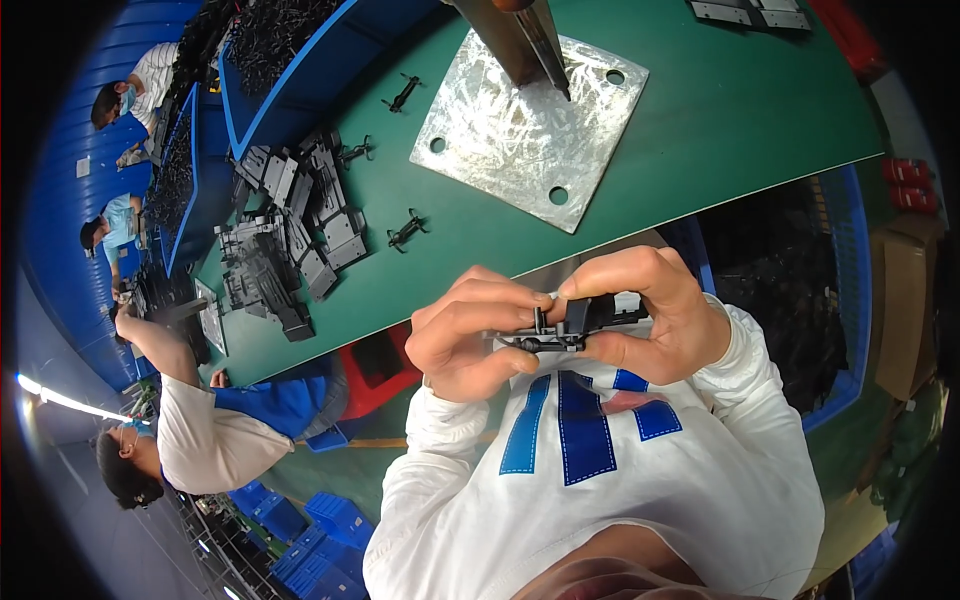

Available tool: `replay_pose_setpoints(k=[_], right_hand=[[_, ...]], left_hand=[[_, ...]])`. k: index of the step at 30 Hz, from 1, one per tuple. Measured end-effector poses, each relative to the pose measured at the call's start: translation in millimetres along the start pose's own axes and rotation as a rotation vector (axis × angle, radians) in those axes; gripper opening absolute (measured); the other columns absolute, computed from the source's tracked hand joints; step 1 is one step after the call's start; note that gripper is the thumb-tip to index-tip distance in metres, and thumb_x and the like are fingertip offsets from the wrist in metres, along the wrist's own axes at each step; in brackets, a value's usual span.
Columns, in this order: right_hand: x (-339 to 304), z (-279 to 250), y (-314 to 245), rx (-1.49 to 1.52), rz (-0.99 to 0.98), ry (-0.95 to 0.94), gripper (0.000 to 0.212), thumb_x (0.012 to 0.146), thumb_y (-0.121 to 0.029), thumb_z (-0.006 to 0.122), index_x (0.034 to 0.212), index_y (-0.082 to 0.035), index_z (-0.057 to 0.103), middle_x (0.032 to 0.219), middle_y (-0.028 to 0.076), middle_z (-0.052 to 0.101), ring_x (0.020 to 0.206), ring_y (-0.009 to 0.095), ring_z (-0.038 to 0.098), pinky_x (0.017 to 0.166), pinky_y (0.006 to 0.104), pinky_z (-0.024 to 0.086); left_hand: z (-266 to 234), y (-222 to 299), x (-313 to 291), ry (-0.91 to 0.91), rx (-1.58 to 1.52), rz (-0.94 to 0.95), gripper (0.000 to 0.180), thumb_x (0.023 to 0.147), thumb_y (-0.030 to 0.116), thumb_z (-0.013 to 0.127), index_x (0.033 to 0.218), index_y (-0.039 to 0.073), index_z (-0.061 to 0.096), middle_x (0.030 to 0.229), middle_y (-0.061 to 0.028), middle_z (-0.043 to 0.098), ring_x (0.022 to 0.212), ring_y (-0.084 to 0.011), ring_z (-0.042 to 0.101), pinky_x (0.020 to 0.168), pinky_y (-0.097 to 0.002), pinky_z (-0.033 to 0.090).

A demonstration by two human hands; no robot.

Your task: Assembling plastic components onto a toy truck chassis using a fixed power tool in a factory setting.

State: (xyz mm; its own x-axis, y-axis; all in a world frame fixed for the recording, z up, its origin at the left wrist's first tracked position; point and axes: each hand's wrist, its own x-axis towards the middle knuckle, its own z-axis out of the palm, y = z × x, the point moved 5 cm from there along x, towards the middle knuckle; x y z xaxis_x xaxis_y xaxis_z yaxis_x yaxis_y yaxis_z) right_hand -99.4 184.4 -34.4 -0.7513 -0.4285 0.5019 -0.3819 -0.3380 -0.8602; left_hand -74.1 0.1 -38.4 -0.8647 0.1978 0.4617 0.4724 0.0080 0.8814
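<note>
Between my two hands, over the near edge of the table, is a black plastic assembly [578, 325] with a small upright peg and a blocky end. My left hand [468, 335] pinches its left end, thumb below and fingers above. The blocky right end sits in the closed fingers of my right hand [660, 312]. Both thumbs press near its lower side, and part of it is hidden behind the fingers. Beyond my hands, a square metal plate [490, 150] with holes lies on the table, under an upright tool [545, 60] with a pointed tip.
On the green table [370, 290], a pile of black plastic chassis parts [300, 220] lies left, near small black pieces [406, 231]. A blue bin [290, 70] of small parts stands behind. A blue crate [855, 300] is at right. A co-worker [220, 430] sits at left.
</note>
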Motion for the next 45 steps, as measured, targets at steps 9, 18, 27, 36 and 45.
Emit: replay_pose_setpoints(k=[9,18,27,36,45], right_hand=[[-7,-6,5,0.056,0.0,0.024,0.047,0.075,0.006,0.074,0.12,0.001,0.059,0.106,0.015,0.071,0.086,0.026,0.074,0.075,0.0302,0.057],[-11,-18,11,0.032,0.065,0.092,0.048,0.077,0.007,0.069,0.124,0.001,0.06,0.109,0.016,0.072,0.091,0.025,0.075,0.079,0.0303,0.058],[-21,-35,20,0.029,0.082,0.143,0.052,0.078,0.007,0.067,0.129,0.0,0.057,0.111,0.016,0.071,0.091,0.031,0.074,0.078,0.0333,0.059],[-32,-53,42,0.233,0.079,0.124,0.057,0.075,0.009,0.073,0.129,-0.003,0.058,0.124,0.014,0.067,0.102,0.031,0.07,0.086,0.0354,0.058],[-19,-59,55,0.274,0.067,0.194,0.059,0.073,0.002,0.076,0.129,-0.005,0.061,0.107,0.007,0.072,0.082,0.023,0.071,0.084,0.031,0.049]], left_hand=[[7,-5,-2,0.034,-0.007,-0.014,0.038,0.078,0.027,0.085,0.089,-0.003,0.067,0.093,-0.0195,0.072,0.079,-0.0263,0.07,0.066,-0.0331,0.054],[18,-15,-8,0.073,0.011,-0.109,0.038,0.08,0.026,0.085,0.094,-0.003,0.064,0.094,-0.0197,0.072,0.081,-0.0266,0.07,0.07,-0.0343,0.053],[32,-21,-6,0.101,0.04,-0.268,0.041,0.081,0.028,0.084,0.097,-0.003,0.062,0.096,-0.0209,0.071,0.085,-0.0279,0.071,0.071,-0.0354,0.052],[40,-27,7,-0.002,0.126,-0.275,0.039,0.083,0.029,0.083,0.093,-0.003,0.063,0.093,-0.0224,0.068,0.073,-0.0282,0.065,0.064,-0.0383,0.051],[26,-23,14,-0.031,0.162,-0.458,0.041,0.084,0.035,0.081,0.093,0.001,0.06,0.093,-0.0185,0.068,0.07,-0.0267,0.061,0.064,-0.0393,0.047]])
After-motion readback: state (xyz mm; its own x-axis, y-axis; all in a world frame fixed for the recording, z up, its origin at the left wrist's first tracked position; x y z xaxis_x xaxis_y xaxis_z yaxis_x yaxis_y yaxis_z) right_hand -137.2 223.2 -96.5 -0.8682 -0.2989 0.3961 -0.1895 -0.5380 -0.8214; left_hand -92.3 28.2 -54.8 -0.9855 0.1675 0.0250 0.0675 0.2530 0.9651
